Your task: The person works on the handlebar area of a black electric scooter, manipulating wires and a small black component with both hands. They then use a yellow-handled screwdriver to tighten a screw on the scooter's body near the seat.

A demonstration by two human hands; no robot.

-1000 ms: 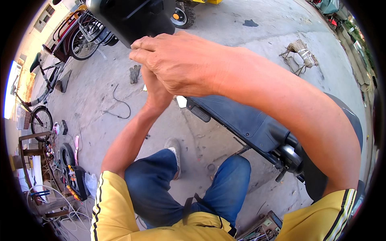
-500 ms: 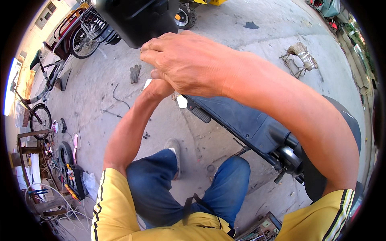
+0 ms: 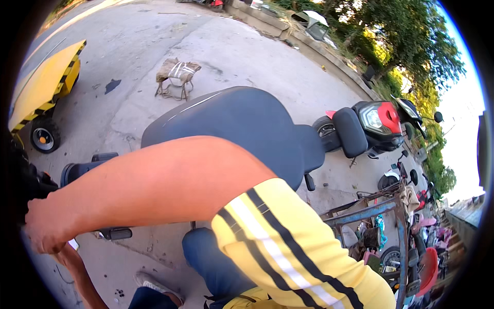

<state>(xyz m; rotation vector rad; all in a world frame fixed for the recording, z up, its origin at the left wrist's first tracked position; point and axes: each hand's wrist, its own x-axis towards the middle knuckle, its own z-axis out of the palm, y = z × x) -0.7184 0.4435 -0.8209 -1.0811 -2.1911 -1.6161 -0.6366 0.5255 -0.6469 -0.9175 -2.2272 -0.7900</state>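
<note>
At the far left rim my right hand [image 3: 43,226] is bent downward with its fingers curled in. Whatever they close on is lost in the dark edge. Just below it, my left hand [image 3: 63,254] is mostly covered by the right one, so its fingers are hidden. Dark parts of the electric scooter lie beside the hands. My right forearm crosses in front of the scooter's wide black seat [image 3: 231,121], which has a small backrest [image 3: 310,148] at its right end.
A yellow-and-black-edged cart [image 3: 49,85] stands at the left. Beyond the seat is a cloth-topped folding stool [image 3: 177,72]. A red-and-black scooter [image 3: 381,123] is parked at the right. A rusty blue metal frame [image 3: 365,212] with clutter stands behind my right arm.
My view has swung to the right, so the hands now sit at the left rim and the seat fills the middle. The right hand is still over the left.
</note>
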